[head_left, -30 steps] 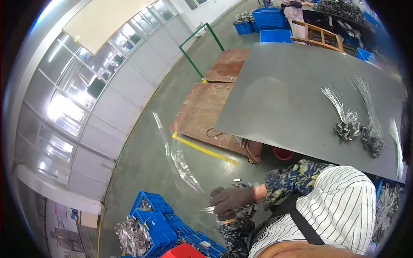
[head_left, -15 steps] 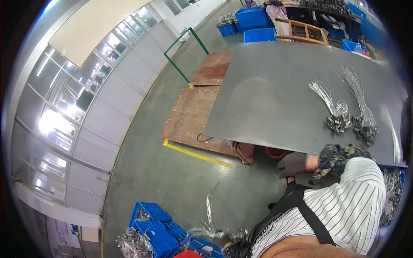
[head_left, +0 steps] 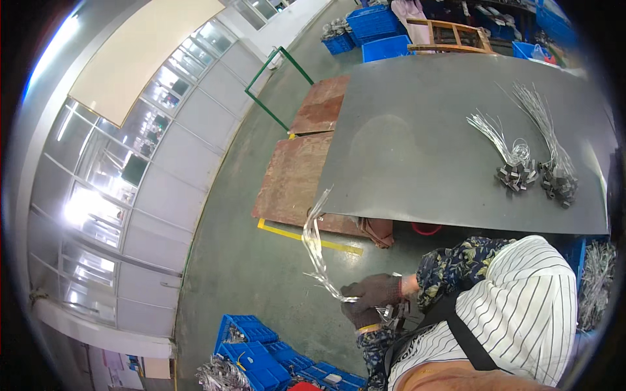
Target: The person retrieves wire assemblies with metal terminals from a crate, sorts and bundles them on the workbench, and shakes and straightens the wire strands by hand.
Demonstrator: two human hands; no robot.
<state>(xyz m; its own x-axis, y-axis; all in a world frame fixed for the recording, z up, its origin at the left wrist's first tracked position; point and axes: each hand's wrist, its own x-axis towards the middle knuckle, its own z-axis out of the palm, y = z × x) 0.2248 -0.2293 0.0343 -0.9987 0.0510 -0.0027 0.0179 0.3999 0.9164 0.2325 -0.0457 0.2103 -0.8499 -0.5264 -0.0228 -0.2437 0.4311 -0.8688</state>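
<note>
A bundle of thin silvery wires (head_left: 314, 251) fans up and away from my hands, over the floor left of the table's near edge. My left hand (head_left: 360, 317), in a dark knitted glove with a yellow cuff, is closed around the bundle from below. My right hand (head_left: 378, 290), gloved the same way, is closed over it just above the left. Small metal and dark end pieces (head_left: 389, 317) of the bundle stick out beside my gloves. My fingers are partly hidden by each other. Two similar wire bundles, a shorter one (head_left: 515, 171) and a longer one (head_left: 557, 182), lie on the table with their dark ends toward me.
The grey metal-topped table (head_left: 417, 143) spans the front. Blue crates (head_left: 261, 362) with metal parts stand at lower left, and another crate (head_left: 577, 267) of wires is at my right. Reddish boards (head_left: 293, 176), a green rail (head_left: 268, 107) and a wooden chair (head_left: 450, 36) lie farther off.
My left hand has come up from the lower edge with the wire bundle. My right hand has moved left from beside the table edge and has closed on the same bundle.
</note>
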